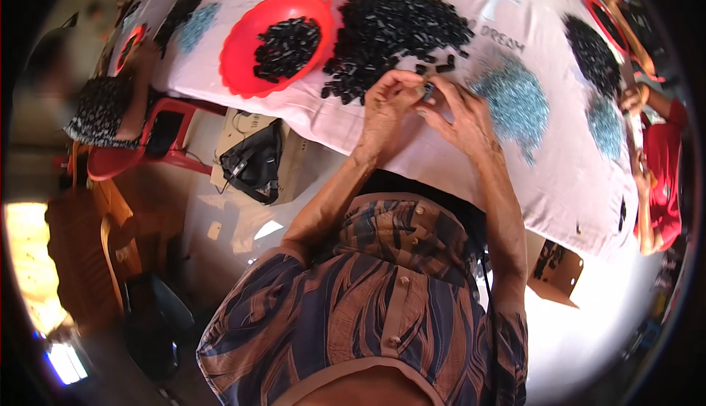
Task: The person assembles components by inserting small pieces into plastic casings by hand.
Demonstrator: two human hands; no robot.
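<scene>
At the table's near edge my left hand (395,101) and my right hand (463,115) meet, fingertips nearly touching. Both are pinched around something too small to make out. Just beyond them lies a large heap of small black pieces (397,27), with a few loose ones near my fingers. To the right of my right hand spreads a pile of small, shiny bluish pieces (515,101). A red basin (239,45) with scalloped edges, left of the black heap, holds more black pieces (287,49).
The table (566,178) has a pale pink cloth. Other people sit at left (110,108) and right (662,178), beside similar heaps. A red chair (173,130) and a cardboard box with a black bag (254,159) stand at the left below the table.
</scene>
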